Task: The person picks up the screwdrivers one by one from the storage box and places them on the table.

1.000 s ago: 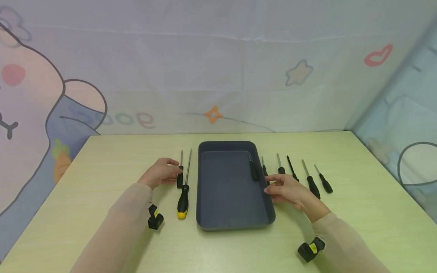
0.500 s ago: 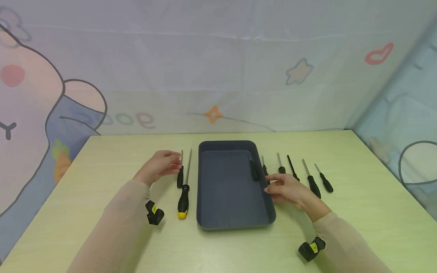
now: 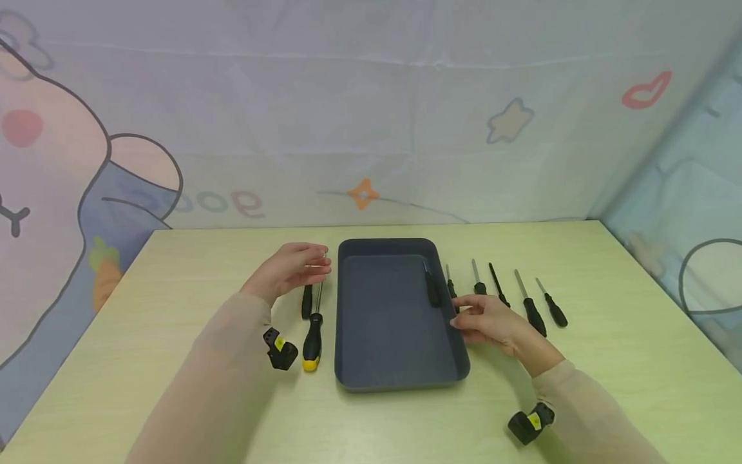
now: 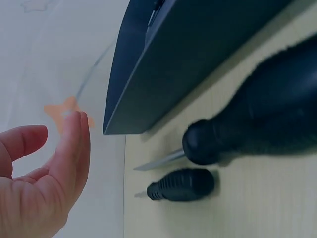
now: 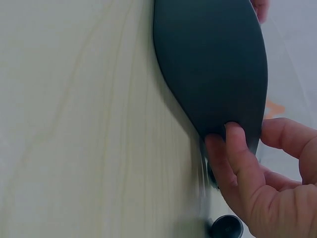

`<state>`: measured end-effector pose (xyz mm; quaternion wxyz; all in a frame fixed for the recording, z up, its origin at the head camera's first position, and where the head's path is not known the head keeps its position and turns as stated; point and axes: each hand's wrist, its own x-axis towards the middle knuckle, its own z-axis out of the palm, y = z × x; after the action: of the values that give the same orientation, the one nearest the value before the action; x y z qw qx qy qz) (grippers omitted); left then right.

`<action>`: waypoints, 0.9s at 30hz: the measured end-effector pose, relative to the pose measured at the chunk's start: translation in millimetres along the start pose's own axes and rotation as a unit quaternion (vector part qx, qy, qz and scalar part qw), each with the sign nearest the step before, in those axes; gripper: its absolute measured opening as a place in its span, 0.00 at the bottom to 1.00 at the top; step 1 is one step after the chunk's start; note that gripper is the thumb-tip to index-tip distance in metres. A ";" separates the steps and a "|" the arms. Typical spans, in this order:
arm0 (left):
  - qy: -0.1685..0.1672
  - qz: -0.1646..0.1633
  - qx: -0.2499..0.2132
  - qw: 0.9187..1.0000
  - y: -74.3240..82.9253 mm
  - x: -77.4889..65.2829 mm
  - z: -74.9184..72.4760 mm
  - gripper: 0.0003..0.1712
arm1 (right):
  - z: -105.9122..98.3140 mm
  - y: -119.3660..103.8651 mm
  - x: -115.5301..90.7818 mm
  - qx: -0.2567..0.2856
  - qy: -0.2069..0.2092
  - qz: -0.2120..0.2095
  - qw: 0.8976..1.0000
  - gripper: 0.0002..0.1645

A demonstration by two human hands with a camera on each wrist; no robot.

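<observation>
My left hand (image 3: 292, 267) hangs over the shafts of two screwdrivers left of the tray and holds nothing; the left wrist view shows its fingers extended and apart from them. The larger screwdriver (image 3: 312, 341) has a black handle with a yellow end. Beside it lies a smaller black-handled screwdriver (image 4: 183, 185). My right hand (image 3: 493, 322) rests its fingertips against the right wall of the dark grey tray (image 3: 400, 348), also close up in the right wrist view (image 5: 213, 64). A small black screwdriver (image 3: 433, 290) lies inside the tray along its right side.
Right of the tray several black screwdrivers lie in a row, among them one with a long handle (image 3: 534, 317) and a small outer one (image 3: 557, 312). My right hand partly covers some handles. A printed cloth (image 3: 371, 116) hangs behind the pale wooden table (image 3: 197, 264).
My left hand has moved from the smaller screwdriver's handle forward and rightward, over the shafts of both screwdrivers. The screwdrivers stay where they lay. My right hand keeps its place at the tray.
</observation>
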<state>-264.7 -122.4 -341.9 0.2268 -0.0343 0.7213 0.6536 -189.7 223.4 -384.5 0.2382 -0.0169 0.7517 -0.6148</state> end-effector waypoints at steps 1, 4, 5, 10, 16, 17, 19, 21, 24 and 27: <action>-0.003 0.002 0.000 1.000 1.0 0.0 2.3 0.27 | 0.0 0.0 0.0 0.001 0.000 0.000 1.000 0.36; -0.012 0.008 -0.003 1.000 4.3 0.3 9.5 0.27 | -0.1 0.1 0.1 0.004 -0.001 0.001 1.000 0.36; -0.015 0.009 -0.004 1.000 5.6 0.5 12.3 0.27 | -0.1 0.1 0.1 0.004 -0.001 0.001 1.000 0.36; -0.024 0.008 -0.012 1.000 11.9 2.6 26.1 0.26 | 0.2 0.3 0.0 0.008 -0.003 0.001 1.000 0.36; -0.035 0.018 -0.011 0.999 14.5 6.0 42.1 0.25 | 0.2 1.2 0.7 0.005 0.001 0.004 1.000 0.36; -0.038 0.021 -0.011 0.999 14.5 6.6 44.5 0.25 | 0.0 1.4 0.7 0.005 0.003 0.005 1.000 0.36; -0.045 0.028 -0.012 0.998 14.0 7.5 48.9 0.25 | -0.2 1.3 0.6 0.005 0.003 0.006 1.000 0.36; -0.044 0.031 -0.014 0.998 13.5 8.7 54.0 0.24 | -0.4 1.2 0.7 0.007 0.002 0.007 1.000 0.36; -0.044 0.031 -0.018 0.998 12.3 11.0 62.9 0.24 | -0.7 1.0 0.2 0.005 0.000 0.004 1.000 0.36; -0.042 0.025 -0.023 0.999 11.4 13.8 72.5 0.23 | -0.4 0.8 -0.2 0.003 0.001 0.004 1.000 0.36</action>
<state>-260.5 -47.9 -339.6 0.2396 0.0062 0.6966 0.6763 -189.4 224.0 -385.1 0.2396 -0.0123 0.7505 -0.6158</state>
